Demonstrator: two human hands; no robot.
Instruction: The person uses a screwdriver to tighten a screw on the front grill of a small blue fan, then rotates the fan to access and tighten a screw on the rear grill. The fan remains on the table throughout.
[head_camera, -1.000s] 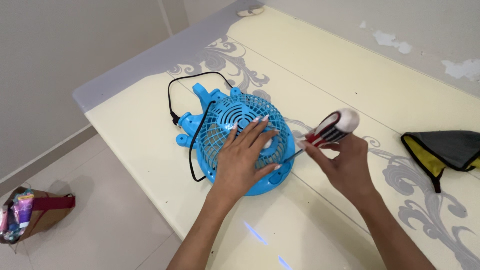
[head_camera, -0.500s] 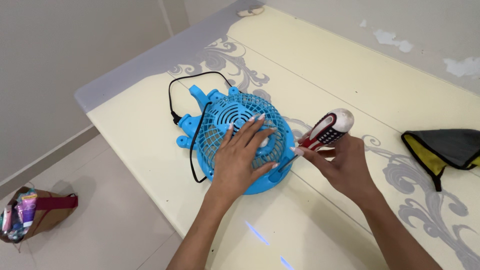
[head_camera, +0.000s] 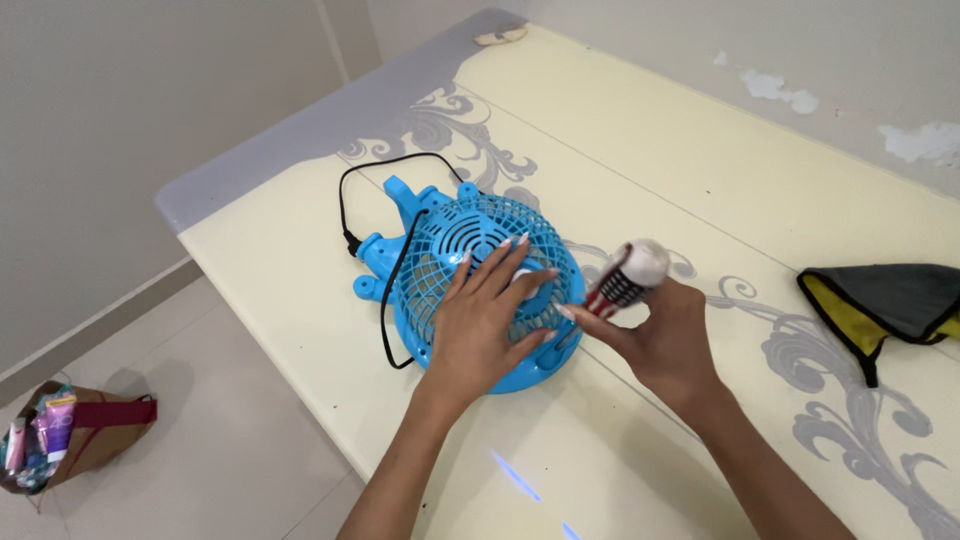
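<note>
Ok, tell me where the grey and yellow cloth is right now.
In the head view the grey and yellow cloth lies on the cream table at the far right edge, apart from the right hand and the blue fan.

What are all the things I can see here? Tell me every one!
fan: one, bright blue, lying grille-up near the table's left edge
cord: one, black, looping from the fan across the table
screwdriver: one, red and black handle with a pale round end, at the fan's right rim
cloth: one, grey with yellow lining, at the table's right side
table: one, cream with grey swirl patterns, fills most of the view
bag: one, brown with a dark red handle, on the floor at the lower left, with small items inside
left hand: one, spread flat on the fan grille
right hand: one, gripping the screwdriver
</note>
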